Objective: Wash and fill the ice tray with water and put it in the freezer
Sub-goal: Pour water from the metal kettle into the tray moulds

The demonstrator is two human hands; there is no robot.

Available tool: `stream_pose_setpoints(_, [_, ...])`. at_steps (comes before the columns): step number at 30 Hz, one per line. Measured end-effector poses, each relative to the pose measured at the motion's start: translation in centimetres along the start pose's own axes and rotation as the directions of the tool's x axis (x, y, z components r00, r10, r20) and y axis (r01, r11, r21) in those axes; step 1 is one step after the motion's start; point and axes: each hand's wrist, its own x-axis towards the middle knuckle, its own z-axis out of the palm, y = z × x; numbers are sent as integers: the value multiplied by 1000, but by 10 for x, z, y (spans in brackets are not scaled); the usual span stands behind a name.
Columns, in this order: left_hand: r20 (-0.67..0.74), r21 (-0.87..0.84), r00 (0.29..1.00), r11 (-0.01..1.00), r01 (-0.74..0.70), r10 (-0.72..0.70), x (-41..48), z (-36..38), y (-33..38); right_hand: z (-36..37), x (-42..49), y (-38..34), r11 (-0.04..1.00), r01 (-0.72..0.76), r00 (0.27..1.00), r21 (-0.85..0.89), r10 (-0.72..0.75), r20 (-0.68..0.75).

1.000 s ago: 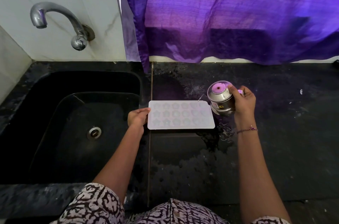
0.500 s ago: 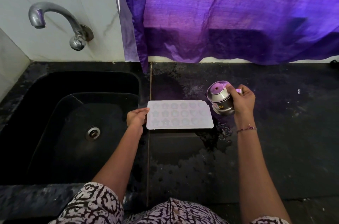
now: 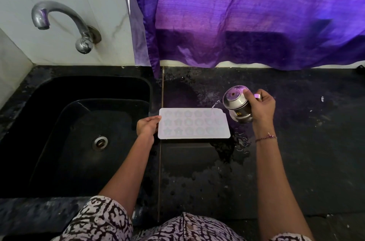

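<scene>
A white ice tray (image 3: pixel 194 124) with several star and round moulds lies flat on the black counter (image 3: pixel 296 142), just right of the sink. My left hand (image 3: pixel 147 127) holds its left edge. My right hand (image 3: pixel 260 107) grips a small steel pot (image 3: pixel 237 104) with a lid, tilted to the left beside the tray's far right corner. A thin stream of water (image 3: pixel 215 104) runs from the pot's spout onto that corner.
The black sink (image 3: pixel 79 138) with its drain (image 3: pixel 100 142) lies to the left, under a steel tap (image 3: pixel 59 21) on the white tiled wall. A purple curtain (image 3: pixel 246 13) hangs behind the counter. Water is spilled on the counter in front of the tray and to its right.
The pot has tipped further to the left and water now pours from its spout onto the tray. My left hand keeps its place on the tray's edge.
</scene>
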Motion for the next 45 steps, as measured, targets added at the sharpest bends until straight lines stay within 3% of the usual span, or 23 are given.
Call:
stream_pose_setpoints(4, [10, -7, 1000, 1000, 5, -5, 1, 0, -1, -4, -1, -1, 986, -52, 998, 160, 54, -14])
stream_pose_setpoints(7, [11, -16, 1000, 1000, 0, 0, 1, 0, -1, -7, -1, 0, 981, -53, 998, 185, 57, -19])
stream_pose_setpoints(24, [-15, 11, 1000, 1000, 1, 0, 1, 1, -2, -8, 1, 5, 997, 14, 1000, -70, -16, -25])
stream_pose_setpoints(45, [-4, -2, 1000, 1000, -14, 14, -2, 0, -1, -13, 3, 11, 988, -2, 997, -155, -9, -71])
